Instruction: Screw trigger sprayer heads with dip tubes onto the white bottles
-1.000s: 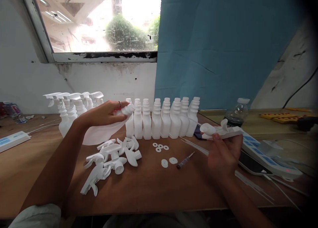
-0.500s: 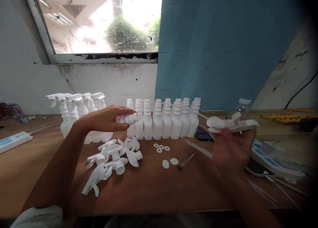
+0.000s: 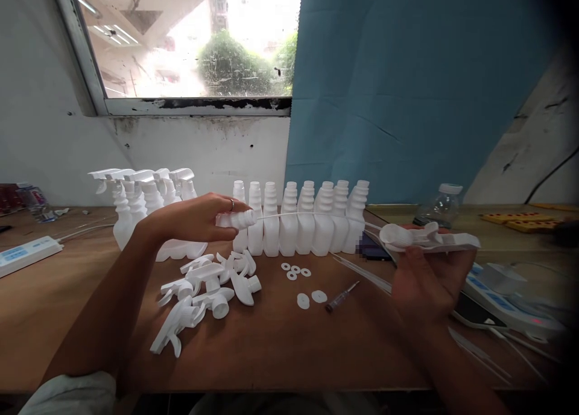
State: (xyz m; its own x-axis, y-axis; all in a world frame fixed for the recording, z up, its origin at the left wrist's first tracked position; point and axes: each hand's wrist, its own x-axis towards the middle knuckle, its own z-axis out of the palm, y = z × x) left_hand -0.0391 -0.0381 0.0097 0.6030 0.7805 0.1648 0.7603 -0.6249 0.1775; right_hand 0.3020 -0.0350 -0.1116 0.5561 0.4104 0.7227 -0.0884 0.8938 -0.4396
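My left hand (image 3: 194, 217) is closed round the neck of a white plastic bottle (image 3: 181, 247) held on its side above the wooden table (image 3: 280, 336), its mouth pointing right. My right hand (image 3: 425, 282) grips a white trigger sprayer head (image 3: 429, 239) level with it. A thin clear dip tube (image 3: 316, 216) runs from the sprayer head leftward to the bottle's mouth. Below my left hand lies a pile of loose sprayer heads (image 3: 205, 291).
A row of open white bottles (image 3: 303, 219) stands at the back, with several capped spray bottles (image 3: 140, 201) to the left. Small white washers (image 3: 301, 282), a small screwdriver (image 3: 341, 295), spare tubes, a phone (image 3: 479, 315), power strips (image 3: 27, 253) and a glass jar (image 3: 441, 205) lie around.
My right hand has carried the sprayer head to the right and level. Its dip tube now stretches across to the mouth of the bottle, which my left hand has tipped more level.
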